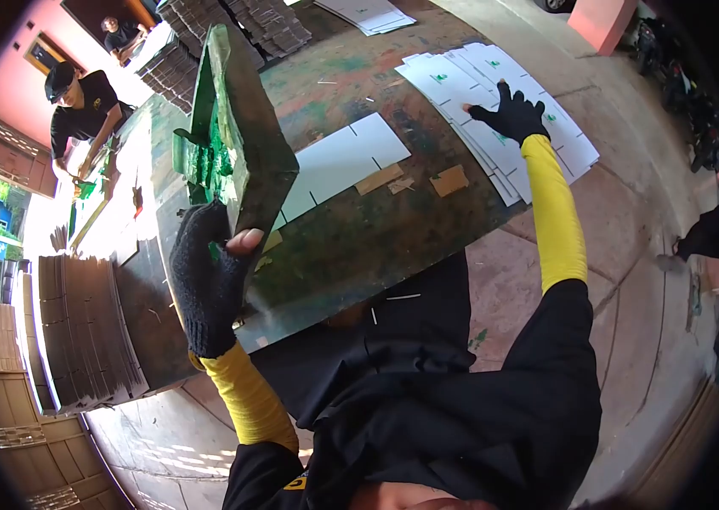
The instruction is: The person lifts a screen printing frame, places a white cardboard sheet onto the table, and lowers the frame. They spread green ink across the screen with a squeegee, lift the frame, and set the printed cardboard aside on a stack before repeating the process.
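Observation:
My left hand (pixel 204 276), in a black glove with the thumb tip bare, grips the lower edge of a screen printing frame (pixel 264 153). The frame is tilted up off the table, its inner side smeared with green ink (pixel 216 166). A green-stained piece, perhaps a squeegee (pixel 181 153), rests inside it. Beside the raised frame, a flat white sheet (pixel 346 160) with short black slits lies on the table. My right hand (pixel 512 115), also gloved, is spread with fingers apart over a loose pile of white sheets (pixel 461 110) bearing small green prints.
The stained table (pixel 359 246) carries cardboard scraps (pixel 449 180). Cardboard stacks stand at the back (pixel 270 25) and left (pixel 87 323). More white sheets (pixel 368 13) lie at the far edge. One person (pixel 83 110) works at the left; another (pixel 124 38) is farther back.

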`<action>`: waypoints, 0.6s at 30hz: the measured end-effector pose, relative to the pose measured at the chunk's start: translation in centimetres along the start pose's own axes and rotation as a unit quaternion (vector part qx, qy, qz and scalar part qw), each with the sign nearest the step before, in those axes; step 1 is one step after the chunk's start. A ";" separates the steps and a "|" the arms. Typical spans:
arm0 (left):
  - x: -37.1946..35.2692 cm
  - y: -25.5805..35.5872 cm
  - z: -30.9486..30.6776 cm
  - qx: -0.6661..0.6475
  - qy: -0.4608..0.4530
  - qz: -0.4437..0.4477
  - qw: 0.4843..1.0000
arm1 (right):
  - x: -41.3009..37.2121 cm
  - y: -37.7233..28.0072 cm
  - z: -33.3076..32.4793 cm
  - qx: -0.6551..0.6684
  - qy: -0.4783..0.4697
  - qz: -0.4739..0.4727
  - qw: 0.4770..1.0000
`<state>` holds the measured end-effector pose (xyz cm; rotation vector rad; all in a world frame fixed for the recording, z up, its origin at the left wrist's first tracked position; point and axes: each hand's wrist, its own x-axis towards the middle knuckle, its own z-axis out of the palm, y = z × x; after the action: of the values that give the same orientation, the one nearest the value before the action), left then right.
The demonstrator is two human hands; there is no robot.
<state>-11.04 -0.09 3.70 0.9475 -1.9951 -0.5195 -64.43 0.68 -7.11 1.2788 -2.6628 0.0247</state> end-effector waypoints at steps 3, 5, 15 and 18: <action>-0.3 0.2 0.5 0.000 0.000 -0.001 1.000 | -0.4 -2.9 -0.3 0.005 0.084 -0.015 0.996; -0.3 0.4 1.3 0.000 0.010 0.004 1.000 | -1.2 -6.3 -0.3 0.043 0.138 -0.212 0.966; 0.4 1.0 7.3 0.008 -0.108 0.058 0.992 | -4.7 -13.1 6.9 0.104 0.041 -0.378 0.919; -0.2 -0.8 11.2 0.057 -0.145 0.079 0.985 | -5.2 -12.4 6.2 0.112 -0.007 -0.377 0.919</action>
<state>-19.91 -0.33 -3.13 0.8079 -2.3608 -0.4796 -52.68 -3.72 -14.91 2.2904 -2.0355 0.2152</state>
